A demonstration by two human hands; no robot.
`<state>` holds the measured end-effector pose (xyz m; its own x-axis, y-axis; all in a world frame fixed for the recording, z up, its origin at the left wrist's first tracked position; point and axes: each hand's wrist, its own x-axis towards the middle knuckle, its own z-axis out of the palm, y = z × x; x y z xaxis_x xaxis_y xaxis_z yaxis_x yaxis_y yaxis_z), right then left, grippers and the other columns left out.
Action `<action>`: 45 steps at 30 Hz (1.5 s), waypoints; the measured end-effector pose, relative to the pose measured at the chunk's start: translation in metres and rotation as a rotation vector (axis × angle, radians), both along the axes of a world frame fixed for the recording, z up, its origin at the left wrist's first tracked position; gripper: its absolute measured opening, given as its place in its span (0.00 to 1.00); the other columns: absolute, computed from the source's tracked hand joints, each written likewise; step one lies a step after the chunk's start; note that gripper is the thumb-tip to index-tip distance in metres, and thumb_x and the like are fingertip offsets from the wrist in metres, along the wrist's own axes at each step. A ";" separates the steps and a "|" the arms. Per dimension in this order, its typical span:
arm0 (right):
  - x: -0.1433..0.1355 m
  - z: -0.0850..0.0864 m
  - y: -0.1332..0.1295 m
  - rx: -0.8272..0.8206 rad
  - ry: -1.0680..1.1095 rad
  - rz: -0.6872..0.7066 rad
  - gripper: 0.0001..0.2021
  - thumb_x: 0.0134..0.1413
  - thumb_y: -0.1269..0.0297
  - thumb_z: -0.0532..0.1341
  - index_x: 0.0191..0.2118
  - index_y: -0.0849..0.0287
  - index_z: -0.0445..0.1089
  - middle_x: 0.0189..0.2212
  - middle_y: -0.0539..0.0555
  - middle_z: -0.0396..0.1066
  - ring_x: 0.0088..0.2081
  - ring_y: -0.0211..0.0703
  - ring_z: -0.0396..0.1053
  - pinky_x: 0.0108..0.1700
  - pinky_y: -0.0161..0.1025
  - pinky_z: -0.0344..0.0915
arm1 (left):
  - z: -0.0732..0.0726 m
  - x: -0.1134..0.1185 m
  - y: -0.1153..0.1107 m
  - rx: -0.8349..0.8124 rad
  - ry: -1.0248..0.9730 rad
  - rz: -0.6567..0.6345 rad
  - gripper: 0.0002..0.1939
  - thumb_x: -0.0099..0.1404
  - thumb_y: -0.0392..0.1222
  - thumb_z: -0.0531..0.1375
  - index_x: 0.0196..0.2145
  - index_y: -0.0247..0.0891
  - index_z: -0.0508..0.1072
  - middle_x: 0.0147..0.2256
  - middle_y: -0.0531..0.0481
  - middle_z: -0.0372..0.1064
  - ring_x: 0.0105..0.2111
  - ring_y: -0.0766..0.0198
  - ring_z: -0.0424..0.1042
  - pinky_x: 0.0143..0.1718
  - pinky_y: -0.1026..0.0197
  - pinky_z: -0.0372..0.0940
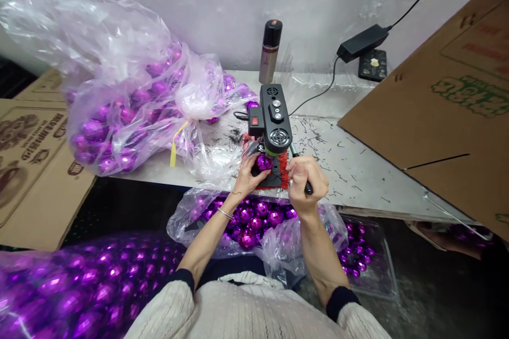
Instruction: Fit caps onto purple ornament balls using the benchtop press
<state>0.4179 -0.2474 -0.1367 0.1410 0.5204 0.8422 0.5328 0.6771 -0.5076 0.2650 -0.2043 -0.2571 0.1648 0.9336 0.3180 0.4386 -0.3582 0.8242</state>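
Observation:
A black bench machine (275, 116) stands on a red mat (283, 169) at the middle of the white table. Under its head sits a shiny purple ball (264, 162), pinched between the thumb and fingers of my left hand (249, 174). My right hand (307, 181) is wrapped round the black-gripped lever (308, 188) on the machine's right side. Below the table edge, an open plastic bag (186, 222) holds several purple balls (247, 238).
Knotted bags of purple balls (119, 132) lie at the left on the table (342, 169). A bottle (271, 53), power adapter (363, 42) and phone (373, 65) are behind. Cardboard (437, 95) leans at right; a clear bin (382, 259) stands below. Thin dark bits litter the tabletop.

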 end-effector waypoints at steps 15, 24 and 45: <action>0.003 -0.006 -0.003 0.017 -0.058 -0.001 0.12 0.66 0.72 0.54 0.30 0.55 0.64 0.25 0.49 0.70 0.28 0.37 0.69 0.29 0.37 0.64 | -0.010 0.000 0.008 0.083 0.060 -0.093 0.34 0.63 0.55 0.69 0.62 0.39 0.68 0.57 0.37 0.72 0.59 0.48 0.71 0.63 0.43 0.65; 0.007 -0.030 -0.003 0.051 -0.102 0.022 0.11 0.67 0.69 0.53 0.31 0.56 0.64 0.27 0.50 0.71 0.28 0.37 0.70 0.29 0.36 0.65 | -0.008 -0.004 0.005 0.012 0.060 -0.092 0.33 0.63 0.55 0.69 0.62 0.39 0.70 0.57 0.39 0.74 0.59 0.48 0.73 0.66 0.41 0.61; 0.003 -0.062 0.000 0.107 -0.050 0.000 0.13 0.71 0.63 0.49 0.33 0.54 0.64 0.27 0.49 0.70 0.27 0.37 0.67 0.33 0.41 0.66 | -0.004 -0.006 0.004 -0.034 0.047 -0.094 0.31 0.62 0.52 0.70 0.60 0.40 0.71 0.56 0.40 0.75 0.58 0.48 0.74 0.66 0.41 0.62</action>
<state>0.4207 -0.2475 -0.1983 0.0975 0.4273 0.8988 0.5553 0.7261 -0.4054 0.2592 -0.2003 -0.2607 0.2659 0.9235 0.2764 0.4429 -0.3717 0.8159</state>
